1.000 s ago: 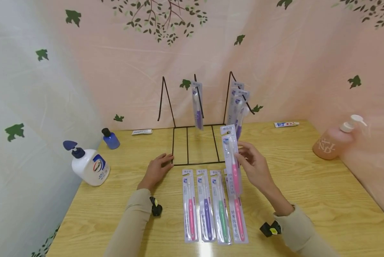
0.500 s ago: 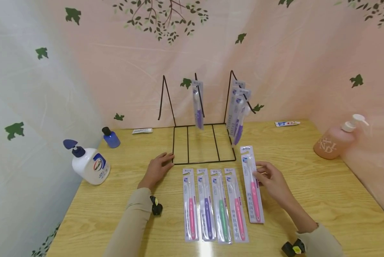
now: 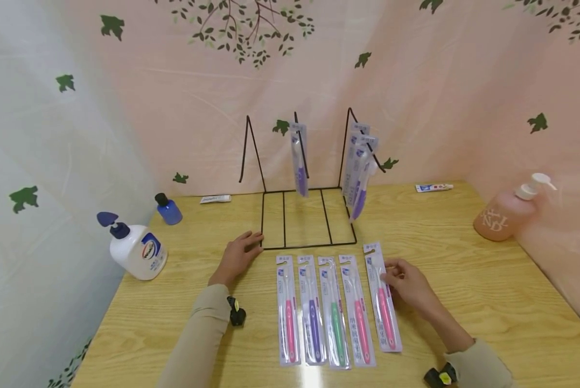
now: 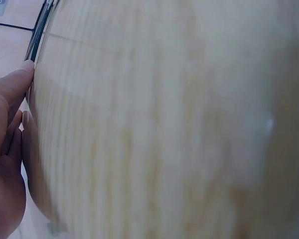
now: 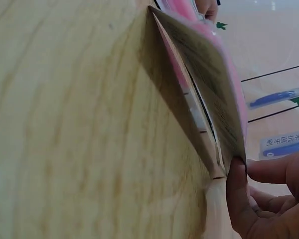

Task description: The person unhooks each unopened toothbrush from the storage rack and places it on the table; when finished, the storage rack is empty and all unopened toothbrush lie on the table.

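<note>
My right hand [image 3: 408, 285] pinches the edge of a packaged pink toothbrush [image 3: 383, 302] at the right end of a row. In the right wrist view, thumb and fingers [image 5: 236, 194] hold the pack [image 5: 209, 74] by its edge, tilted up off the table at that end. The row beside it has a pink [image 3: 288, 318], a purple [image 3: 312, 318], a green [image 3: 336, 318] and another pink toothbrush [image 3: 358, 318], all in packs. At the front left corner of a black wire rack [image 3: 306, 247], my left hand [image 3: 236, 258] touches the frame with fairly straight fingers.
One purple toothbrush pack [image 3: 299, 161] hangs from the rack's middle hook, several [image 3: 360, 172] from its right hook. A white pump bottle [image 3: 137, 250], blue bottle [image 3: 168, 210] and toothpaste tube [image 3: 215, 199] stand or lie left. Another tube [image 3: 434, 187] and a pink pump bottle [image 3: 503, 215] are right.
My right hand has brought the pink toothbrush pack from above the row down to its right end, then slightly nearer to me. The left hand has stayed at the rack corner.
</note>
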The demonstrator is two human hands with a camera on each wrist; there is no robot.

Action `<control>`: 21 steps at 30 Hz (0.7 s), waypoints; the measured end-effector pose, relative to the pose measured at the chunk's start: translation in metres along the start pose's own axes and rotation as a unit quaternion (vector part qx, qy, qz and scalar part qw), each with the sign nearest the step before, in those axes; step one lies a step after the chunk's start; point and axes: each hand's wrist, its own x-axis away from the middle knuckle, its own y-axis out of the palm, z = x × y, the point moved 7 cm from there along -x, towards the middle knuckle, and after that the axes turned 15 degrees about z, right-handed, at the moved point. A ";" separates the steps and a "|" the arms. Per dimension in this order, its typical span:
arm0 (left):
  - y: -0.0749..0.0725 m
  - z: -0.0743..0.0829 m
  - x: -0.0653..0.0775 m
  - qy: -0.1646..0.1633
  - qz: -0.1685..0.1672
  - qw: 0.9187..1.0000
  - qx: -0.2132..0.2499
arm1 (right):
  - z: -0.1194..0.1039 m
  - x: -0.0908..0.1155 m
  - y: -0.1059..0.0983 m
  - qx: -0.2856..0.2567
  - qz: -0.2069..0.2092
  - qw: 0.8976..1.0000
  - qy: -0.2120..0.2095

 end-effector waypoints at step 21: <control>0.001 0.000 0.000 -0.002 0.000 1.000 -0.002 | -0.043 0.007 -0.002 0.112 0.001 0.990 -0.090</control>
